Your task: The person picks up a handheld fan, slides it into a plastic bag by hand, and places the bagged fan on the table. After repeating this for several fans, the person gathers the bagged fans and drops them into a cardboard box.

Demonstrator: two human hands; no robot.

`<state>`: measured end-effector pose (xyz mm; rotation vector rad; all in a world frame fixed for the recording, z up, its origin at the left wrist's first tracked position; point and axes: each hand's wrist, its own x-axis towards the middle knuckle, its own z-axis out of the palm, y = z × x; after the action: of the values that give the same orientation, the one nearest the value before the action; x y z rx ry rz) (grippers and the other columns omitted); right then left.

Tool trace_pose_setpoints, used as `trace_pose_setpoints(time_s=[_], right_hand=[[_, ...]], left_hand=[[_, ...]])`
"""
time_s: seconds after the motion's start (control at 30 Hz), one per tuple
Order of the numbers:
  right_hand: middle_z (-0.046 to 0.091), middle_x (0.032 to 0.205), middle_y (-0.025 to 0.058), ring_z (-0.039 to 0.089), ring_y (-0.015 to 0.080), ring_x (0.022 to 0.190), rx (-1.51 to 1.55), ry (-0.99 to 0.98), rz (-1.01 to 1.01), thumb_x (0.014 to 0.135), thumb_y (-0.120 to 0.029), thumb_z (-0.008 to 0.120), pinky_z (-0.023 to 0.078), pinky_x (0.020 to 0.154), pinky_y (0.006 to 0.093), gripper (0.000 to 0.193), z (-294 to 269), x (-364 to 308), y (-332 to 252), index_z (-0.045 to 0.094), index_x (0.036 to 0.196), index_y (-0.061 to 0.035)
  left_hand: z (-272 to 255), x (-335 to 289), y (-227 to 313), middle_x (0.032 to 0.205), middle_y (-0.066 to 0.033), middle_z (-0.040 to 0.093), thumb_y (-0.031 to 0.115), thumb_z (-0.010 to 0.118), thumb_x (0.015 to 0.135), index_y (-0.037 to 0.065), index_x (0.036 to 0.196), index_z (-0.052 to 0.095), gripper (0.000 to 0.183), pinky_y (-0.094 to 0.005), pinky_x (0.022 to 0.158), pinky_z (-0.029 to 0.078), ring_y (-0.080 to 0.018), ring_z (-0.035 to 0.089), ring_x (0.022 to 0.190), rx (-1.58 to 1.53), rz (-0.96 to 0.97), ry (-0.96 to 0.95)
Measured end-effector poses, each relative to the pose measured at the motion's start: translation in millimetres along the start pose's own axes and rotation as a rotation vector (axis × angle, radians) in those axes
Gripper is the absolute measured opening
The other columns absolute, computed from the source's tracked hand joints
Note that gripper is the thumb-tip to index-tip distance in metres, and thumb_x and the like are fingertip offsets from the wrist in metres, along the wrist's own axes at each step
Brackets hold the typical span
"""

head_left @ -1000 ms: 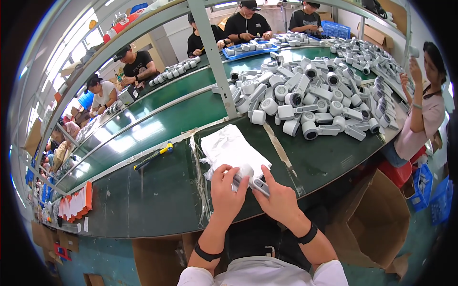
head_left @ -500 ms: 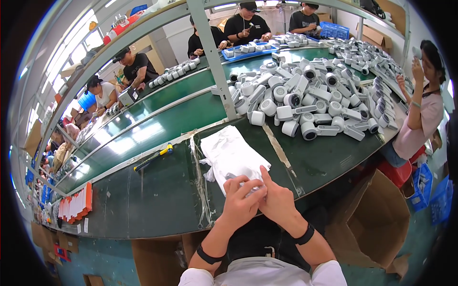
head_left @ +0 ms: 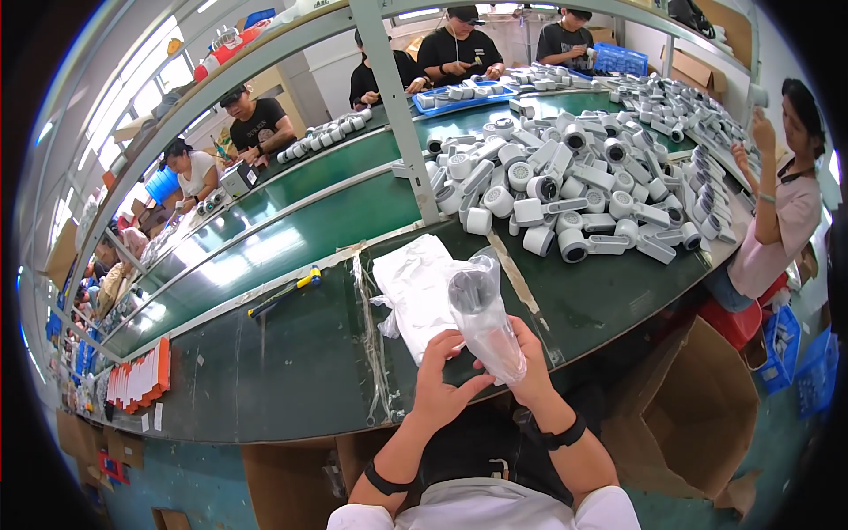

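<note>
My right hand point(head_left: 528, 364) is closed round the lower end of a clear plastic bag holding a grey device with a round head point(head_left: 477, 305). The bagged device tilts up and away, its dark round face uppermost. Beside its lower left edge, my left hand point(head_left: 439, 382) has thumb and fingers apart, the thumb tip close to or touching the bag. Under and left of the device lies a stack of thin white plastic bags point(head_left: 408, 274) on the dark green table point(head_left: 291, 371).
Ahead rises a large heap of grey-white round-headed devices point(head_left: 565, 177). A yellow-and-black hand tool point(head_left: 284, 291) lies to the left, near orange-and-white cartons point(head_left: 141, 378). A metal post point(head_left: 402, 115) stands at the table. An open cardboard box point(head_left: 689, 406) sits right. Several people work around.
The grey device in its clear bag has come up into view from between my hands, tilting away. My hands have parted, the left opening. The person at right has lowered a raised hand slightly.
</note>
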<state>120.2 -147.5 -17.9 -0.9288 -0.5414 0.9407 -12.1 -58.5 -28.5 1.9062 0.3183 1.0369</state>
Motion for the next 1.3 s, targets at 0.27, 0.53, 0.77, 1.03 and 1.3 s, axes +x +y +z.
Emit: trace_pose_setpoints(time_s=[0.27,0.53,0.77,1.03,1.3], right_hand=[[0.066,0.099,0.0097,0.067,0.0172,0.077,0.026,-0.038,0.088,0.096,-0.021,0.06,0.056,0.057,0.0288,0.029,10,-2,1,0.054,0.119,-0.0026],[0.066,0.093,0.0096,0.066,0.0183,0.07,0.105,0.128,0.126,0.1,-0.029,0.055,0.056,0.049,0.0311,0.03,20,-3,-10,0.055,0.113,-0.0018],[0.066,0.084,0.0025,0.06,0.0068,0.07,0.086,0.36,-0.126,0.101,-0.026,0.057,0.048,0.06,0.0225,0.027,16,7,11,0.062,0.097,0.0002],[0.066,0.086,0.0024,0.059,0.0068,0.073,0.119,0.337,-0.061,0.1,-0.019,0.057,0.049,0.064,0.023,0.02,32,5,11,0.062,0.095,-0.0003],[0.065,0.084,0.0003,0.059,0.0069,0.075,-0.178,0.306,-0.286,0.098,-0.018,0.06,0.047,0.064,0.0227,0.019,49,5,39,0.062,0.095,0.0009]], left_hand=[[0,5,-8,0.109,-0.0105,0.061,-0.002,0.071,0.079,0.0,0.11,0.062,0.032,-0.0295,0.081,0.049,-0.0184,0.06,0.093,0.19,0.058,0.098],[-2,-6,-8,0.088,-0.0093,0.064,-0.003,0.063,0.087,-0.002,0.096,0.063,0.009,-0.0251,0.071,0.047,-0.0148,0.057,0.072,0.093,-0.186,0.197],[5,-24,4,0.086,-0.015,0.065,-0.005,0.068,0.079,-0.001,0.09,0.063,0.013,-0.0322,0.07,0.052,-0.0284,0.064,0.074,0.155,0.075,0.04],[-23,-21,-4,0.126,-0.0097,0.052,0.01,0.058,0.088,0.006,0.119,0.051,0.032,-0.0383,0.098,0.043,-0.0209,0.051,0.116,-0.461,-0.163,0.081],[-13,-7,9,0.14,-0.0071,0.05,0.023,0.048,0.103,0.013,0.143,0.037,0.043,-0.0431,0.105,0.043,-0.0223,0.051,0.127,-0.935,-0.731,0.183]])
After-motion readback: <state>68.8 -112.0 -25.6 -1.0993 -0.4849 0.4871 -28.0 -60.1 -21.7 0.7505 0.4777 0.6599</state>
